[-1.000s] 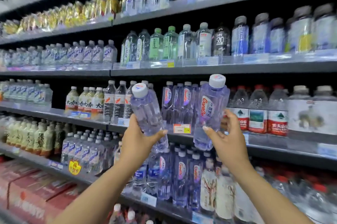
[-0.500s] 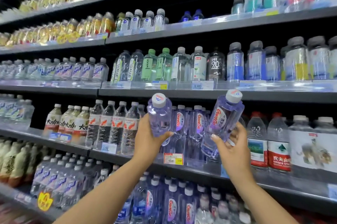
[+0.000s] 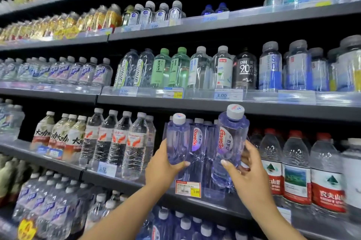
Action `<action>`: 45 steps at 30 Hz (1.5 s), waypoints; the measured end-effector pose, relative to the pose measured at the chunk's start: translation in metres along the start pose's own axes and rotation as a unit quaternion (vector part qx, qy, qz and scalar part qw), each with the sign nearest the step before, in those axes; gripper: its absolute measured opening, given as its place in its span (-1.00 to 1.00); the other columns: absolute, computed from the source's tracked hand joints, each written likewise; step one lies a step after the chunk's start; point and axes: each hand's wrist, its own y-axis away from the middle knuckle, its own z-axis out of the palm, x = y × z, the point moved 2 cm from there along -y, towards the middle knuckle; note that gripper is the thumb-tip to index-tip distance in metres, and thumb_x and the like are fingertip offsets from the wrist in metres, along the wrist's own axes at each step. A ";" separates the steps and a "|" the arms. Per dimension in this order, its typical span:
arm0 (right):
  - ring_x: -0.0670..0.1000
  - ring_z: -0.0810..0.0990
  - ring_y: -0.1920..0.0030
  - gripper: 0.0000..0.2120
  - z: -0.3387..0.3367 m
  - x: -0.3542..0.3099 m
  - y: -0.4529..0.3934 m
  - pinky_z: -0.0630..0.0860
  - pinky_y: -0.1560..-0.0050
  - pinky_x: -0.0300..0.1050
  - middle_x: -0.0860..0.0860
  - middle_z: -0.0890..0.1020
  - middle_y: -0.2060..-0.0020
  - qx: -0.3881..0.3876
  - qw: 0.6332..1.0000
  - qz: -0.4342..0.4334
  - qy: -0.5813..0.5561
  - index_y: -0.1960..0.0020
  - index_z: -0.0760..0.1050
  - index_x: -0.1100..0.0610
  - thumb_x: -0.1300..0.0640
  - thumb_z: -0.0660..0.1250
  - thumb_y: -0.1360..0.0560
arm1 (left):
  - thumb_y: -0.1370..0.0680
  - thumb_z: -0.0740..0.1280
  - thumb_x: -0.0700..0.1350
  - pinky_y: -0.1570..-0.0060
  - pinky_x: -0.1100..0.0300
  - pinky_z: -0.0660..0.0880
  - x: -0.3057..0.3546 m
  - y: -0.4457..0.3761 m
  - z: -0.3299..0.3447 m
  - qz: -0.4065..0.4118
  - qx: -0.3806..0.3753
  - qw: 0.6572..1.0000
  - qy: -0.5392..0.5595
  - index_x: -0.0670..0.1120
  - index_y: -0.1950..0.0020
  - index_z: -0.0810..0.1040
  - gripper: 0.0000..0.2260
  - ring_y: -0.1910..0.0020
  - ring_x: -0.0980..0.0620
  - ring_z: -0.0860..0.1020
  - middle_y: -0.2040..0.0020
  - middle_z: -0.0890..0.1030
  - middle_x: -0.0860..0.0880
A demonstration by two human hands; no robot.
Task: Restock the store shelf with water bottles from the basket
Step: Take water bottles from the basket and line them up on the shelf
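The left hand [image 3: 163,169] grips a purple water bottle [image 3: 177,140] low on its body, thumb curled across the front and the fingers wrapped behind, out of sight. This left bottle stands nearly upright, white cap up, its label turned away. The right hand [image 3: 247,174] grips a second purple bottle [image 3: 229,146] around its lower half, thumb on the front and fingers curled round the far side. It tilts a little to the right, and its red "GanTen" label faces the camera. Both bottles are held at the front edge of the shelf [image 3: 214,203], in front of a row of matching purple bottles [image 3: 201,142] standing there; whether either base touches the shelf cannot be told. A red and yellow price tag [image 3: 188,189] hangs on the shelf edge just below the left bottle.

On the same shelf, clear bottles with red and white labels [image 3: 119,140] stand to the left, and red-capped bottles with red labels [image 3: 297,171] to the right. The shelf above carries green-capped bottles [image 3: 170,67] and a black bottle marked pH 9.0 [image 3: 245,69], with blue price tags along its edge. Higher shelves hold yellow drinks [image 3: 97,19], blurred. The shelf below holds more purple and blue bottles. The basket is out of view.
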 end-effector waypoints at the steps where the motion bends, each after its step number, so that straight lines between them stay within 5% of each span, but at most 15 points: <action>1: -0.22 0.48 -0.18 -0.40 0.000 -0.001 -0.001 0.46 -0.20 -0.16 -0.20 0.51 -0.17 -0.007 1.000 -0.002 0.003 -0.36 0.27 -0.14 0.13 0.45 -0.43 | -0.30 0.50 0.26 0.00 0.06 0.54 -0.001 -0.001 0.002 0.004 -0.002 1.000 -0.029 0.11 -0.39 0.26 -0.24 -0.10 0.05 0.56 -0.18 0.57 0.12; 4: -0.33 0.47 -0.10 -0.39 0.005 -0.002 -0.001 0.48 -0.15 -0.21 -0.26 0.50 -0.12 -0.018 1.000 -0.001 0.018 -0.36 0.26 -0.16 0.09 0.46 -0.42 | -0.34 0.45 0.28 0.04 0.13 0.51 0.002 -0.008 0.008 -0.001 -0.029 0.996 -0.090 0.09 -0.54 0.06 -0.10 -0.18 0.01 0.51 -0.27 0.47 0.05; 10: -0.23 0.51 -0.07 -0.34 0.014 0.002 -0.002 0.54 -0.12 -0.09 -0.24 0.51 -0.07 -0.009 0.999 0.007 0.044 -0.42 0.24 -0.11 0.01 0.45 -0.41 | -0.37 0.36 0.36 0.00 0.01 0.49 0.000 -0.018 0.013 -0.036 -0.031 0.988 -0.150 -0.04 -0.35 0.23 -0.26 -0.18 -0.11 0.47 -0.21 0.46 -0.08; 13: -0.11 0.52 -0.14 -0.33 0.021 0.005 -0.005 0.56 -0.13 0.03 -0.15 0.53 -0.15 -0.021 0.998 0.006 0.065 -0.41 0.22 -0.17 -0.11 0.43 -0.38 | -0.44 0.28 0.33 -0.08 -0.04 0.47 -0.007 -0.018 0.013 -0.052 -0.046 0.990 -0.121 -0.06 -0.29 0.30 -0.39 -0.16 -0.11 0.45 -0.20 0.44 -0.10; 18: -0.07 0.50 -0.13 -0.33 0.035 0.001 -0.012 0.52 -0.13 0.00 -0.12 0.49 -0.14 -0.039 0.996 0.009 0.085 -0.43 0.18 -0.16 -0.11 0.41 -0.42 | -0.53 0.32 0.11 -0.14 0.08 0.41 -0.017 -0.015 0.007 -0.038 -0.117 0.992 -0.026 -0.03 -0.47 0.18 -0.41 -0.19 -0.06 0.50 -0.34 0.47 -0.05; 26: -0.06 0.49 -0.10 -0.35 0.046 -0.001 -0.018 0.49 -0.07 -0.09 -0.08 0.47 -0.10 -0.029 0.997 0.020 0.074 -0.45 0.17 -0.10 -0.07 0.39 -0.46 | -0.35 0.37 0.36 -0.03 0.02 0.53 -0.039 -0.023 0.003 -0.059 -0.046 0.993 -0.093 -0.07 -0.35 0.33 -0.26 -0.12 -0.05 0.52 -0.20 0.50 -0.04; 31: -0.23 0.50 -0.01 -0.45 0.048 0.000 -0.015 0.44 0.12 -0.36 -0.21 0.47 -0.05 0.015 0.999 0.000 0.031 -0.31 0.23 -0.16 0.06 0.43 -0.44 | -0.42 0.28 0.36 -0.06 0.04 0.49 -0.044 -0.021 0.007 -0.039 -0.040 0.994 -0.092 -0.05 -0.19 0.41 -0.43 -0.05 -0.04 0.47 -0.06 0.46 -0.05; 37: -0.08 0.46 -0.11 -0.38 0.062 0.003 -0.017 0.39 0.00 -0.25 -0.11 0.44 -0.12 0.019 0.999 0.003 0.035 -0.42 0.20 -0.06 0.03 0.41 -0.46 | -0.50 0.25 0.29 -0.20 0.04 0.43 -0.051 -0.023 0.003 -0.041 -0.076 0.993 -0.083 -0.04 -0.45 0.25 -0.37 -0.26 -0.11 0.45 -0.33 0.38 -0.11; 45: -0.04 0.46 -0.05 -0.35 0.069 0.012 -0.019 0.37 0.02 -0.19 -0.08 0.44 -0.04 0.002 0.997 0.027 0.079 -0.47 0.14 -0.06 -0.05 0.37 -0.48 | -0.39 0.24 0.44 -0.20 -0.10 0.35 -0.047 -0.022 0.002 -0.083 -0.033 0.979 -0.181 -0.01 -0.33 0.34 -0.30 -0.22 -0.07 0.48 -0.25 0.45 -0.02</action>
